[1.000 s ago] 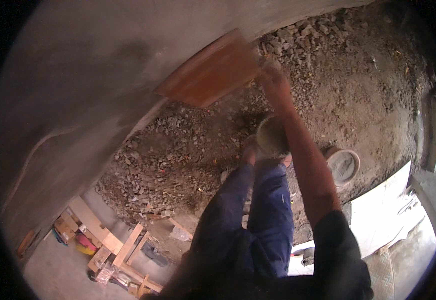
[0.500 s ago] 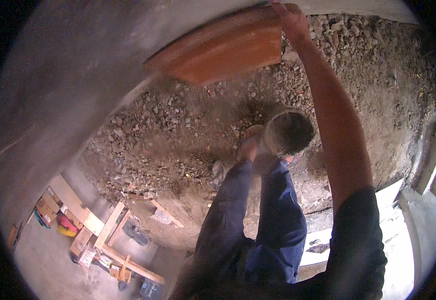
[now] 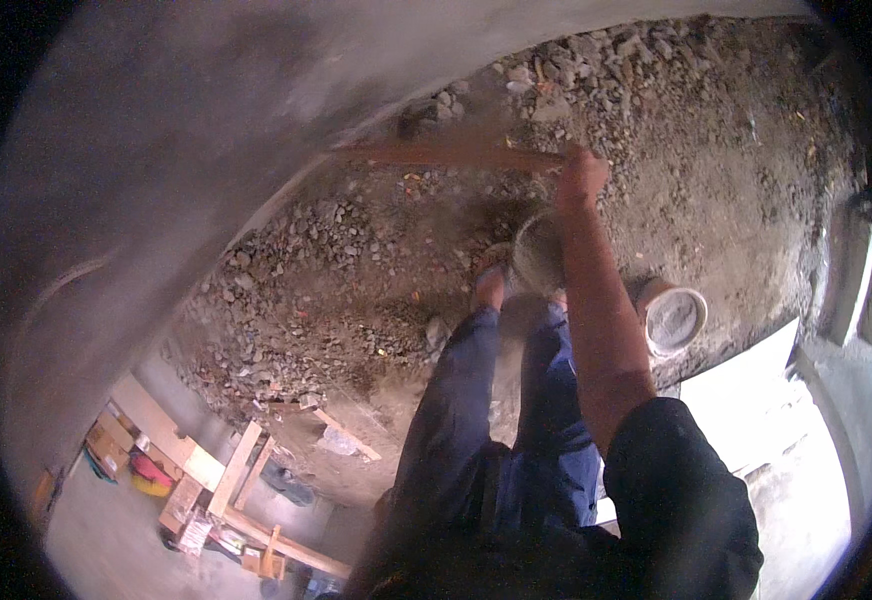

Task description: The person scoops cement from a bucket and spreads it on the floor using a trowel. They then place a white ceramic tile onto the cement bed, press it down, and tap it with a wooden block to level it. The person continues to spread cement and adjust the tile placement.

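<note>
My right hand [image 3: 583,175] is closed round the right end of a thin reddish-brown panel [image 3: 446,154], which now shows almost edge-on. The panel stretches leftward above the rubble, its far-left end close to the grey wall; whether it touches is blurred. Below the hand, a round bucket [image 3: 538,250] sits by my feet, partly covered by my right forearm. To the right of the forearm stands a second bucket [image 3: 674,318] with pale grey stuff inside. My left hand is out of the picture.
Loose stones and rubble [image 3: 316,235] cover the ground along the curved grey wall [image 3: 156,120]. At lower left lie wooden planks [image 3: 236,470], boxes and a red-and-yellow item [image 3: 149,472]. A bright opening [image 3: 746,400] lies at lower right.
My right hand has come down toward me with the panel, which has turned from showing its broad face to nearly edge-on. The second bucket, hidden before by my arm, now shows.
</note>
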Available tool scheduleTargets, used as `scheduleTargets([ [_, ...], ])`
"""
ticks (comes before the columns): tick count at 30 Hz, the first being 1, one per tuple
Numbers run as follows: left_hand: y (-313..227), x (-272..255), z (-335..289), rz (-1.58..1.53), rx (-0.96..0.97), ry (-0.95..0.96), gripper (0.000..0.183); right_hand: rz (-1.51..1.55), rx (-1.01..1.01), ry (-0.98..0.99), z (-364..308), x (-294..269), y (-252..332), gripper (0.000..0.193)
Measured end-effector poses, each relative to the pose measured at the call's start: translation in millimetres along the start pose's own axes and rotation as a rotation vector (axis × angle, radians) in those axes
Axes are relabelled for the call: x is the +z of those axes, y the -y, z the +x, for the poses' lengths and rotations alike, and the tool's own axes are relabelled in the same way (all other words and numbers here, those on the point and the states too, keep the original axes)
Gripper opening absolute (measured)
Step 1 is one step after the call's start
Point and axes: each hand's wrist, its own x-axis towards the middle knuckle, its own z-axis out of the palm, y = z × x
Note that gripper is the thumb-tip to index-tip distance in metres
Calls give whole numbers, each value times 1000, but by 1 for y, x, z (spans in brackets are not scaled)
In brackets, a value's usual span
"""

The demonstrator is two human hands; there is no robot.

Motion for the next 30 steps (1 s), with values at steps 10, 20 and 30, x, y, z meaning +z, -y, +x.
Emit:
scheduleTargets([
  [10,-48,-5,60,102,151,32,50,94,562,-21,-142,57,-86,19],
  [20,-83,-43,97,218,296,25,55,225,384,240,-191,-15,-90,37],
  [30,-252,-65,125,-158,523,101,79,-141,558,270,-384,-226,109,47],
])
